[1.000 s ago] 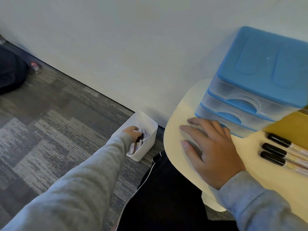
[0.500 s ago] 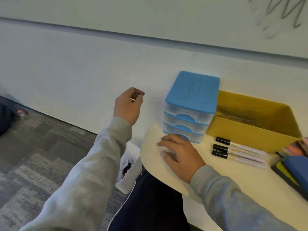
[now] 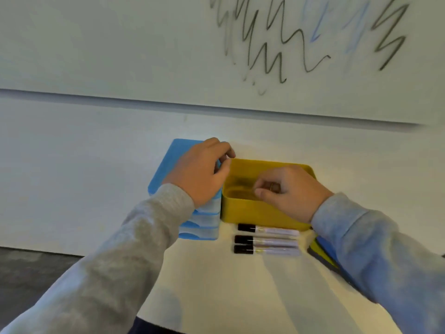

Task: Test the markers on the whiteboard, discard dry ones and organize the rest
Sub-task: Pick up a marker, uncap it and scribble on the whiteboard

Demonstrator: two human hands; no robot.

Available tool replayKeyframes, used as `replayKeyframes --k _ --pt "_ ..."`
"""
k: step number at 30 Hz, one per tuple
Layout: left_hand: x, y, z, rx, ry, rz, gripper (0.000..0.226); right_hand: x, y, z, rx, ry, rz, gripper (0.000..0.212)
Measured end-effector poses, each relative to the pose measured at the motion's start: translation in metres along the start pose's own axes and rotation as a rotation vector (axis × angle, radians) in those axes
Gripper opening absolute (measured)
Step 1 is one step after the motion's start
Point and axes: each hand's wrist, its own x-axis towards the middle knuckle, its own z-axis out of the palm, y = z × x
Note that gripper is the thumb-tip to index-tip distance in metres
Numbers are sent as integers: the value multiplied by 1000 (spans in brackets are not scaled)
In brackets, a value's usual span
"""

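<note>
Three black-capped markers (image 3: 266, 241) lie side by side on the cream table (image 3: 216, 280), just in front of a yellow box (image 3: 255, 210). My right hand (image 3: 292, 192) reaches down into that box with its fingers curled; whether it holds anything is hidden. Over the blue drawer unit (image 3: 168, 162), my left hand (image 3: 201, 173) hovers by the box's left corner, fingers curled and nothing visible in them. The whiteboard (image 3: 144, 44) above carries black and faint blue zigzag test strokes (image 3: 277, 42).
The drawer unit stands against the wall, touching the yellow box's left side. Blue and yellow items (image 3: 322, 254) poke out from under my right sleeve. Grey carpet (image 3: 36, 268) lies to the lower left of the table's rounded edge.
My left hand rose from the white bin on the floor to above the drawer unit. My right hand left the tabletop and went into the yellow box. The view tilted up to the whiteboard.
</note>
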Motion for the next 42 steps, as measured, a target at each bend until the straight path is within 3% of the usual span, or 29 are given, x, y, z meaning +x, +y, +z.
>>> replayKeyframes --k 3,8,15,22,25,35,42 --pt "-1 -3 3 7 -13 2 11 24 30 -9 -79 -122 85 7" --pt "-3 -3 6 -3 3 9 18 62 52 7 -225 -550 141 25" --pt "-3 -2 6 17 33 1 17 74 55 33 -360 -696 54 18" --pt "-4 -2 7 11 41 0 16 73 57 36 -382 -652 18 2" --pt "-5 -2 7 23 38 -9 16 74 60 34 -380 -629 41 11" --pt "-5 -3 5 41 22 -16 12 59 50 1 -309 -379 97 15" --pt "-5 2 2 46 -12 -9 14 20 24 -31 -89 -102 78 13"
